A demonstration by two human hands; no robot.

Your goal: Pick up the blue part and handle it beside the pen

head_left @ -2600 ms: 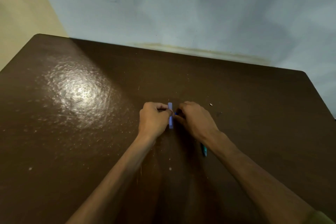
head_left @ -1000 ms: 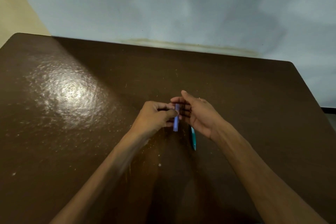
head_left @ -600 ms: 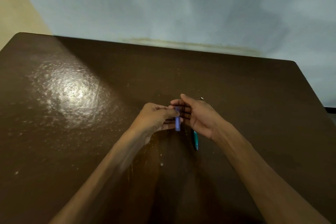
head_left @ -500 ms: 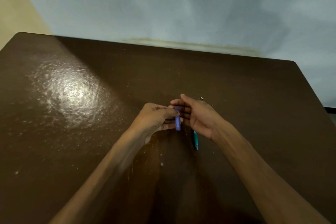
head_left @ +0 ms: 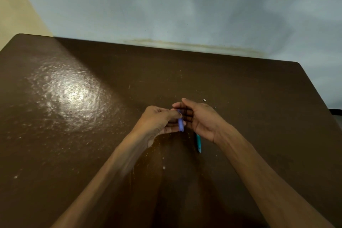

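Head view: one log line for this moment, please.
left hand: pinches purple strip | right hand: open beside strip | teal pen: on table under right hand

A small, slim violet-blue plastic stick (head_left: 180, 123) stands nearly upright above the brown tabletop, its upper end pinched, between two hands. Just right and nearer, a slender teal pen (head_left: 198, 143) lies flat, pointing near-to-far, partly hidden.

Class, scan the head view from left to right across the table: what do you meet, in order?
Glare patch on the table → left hand → small purple piece it pinches → teal pen lying on the table → right hand, fingers straight → tiny white speck.
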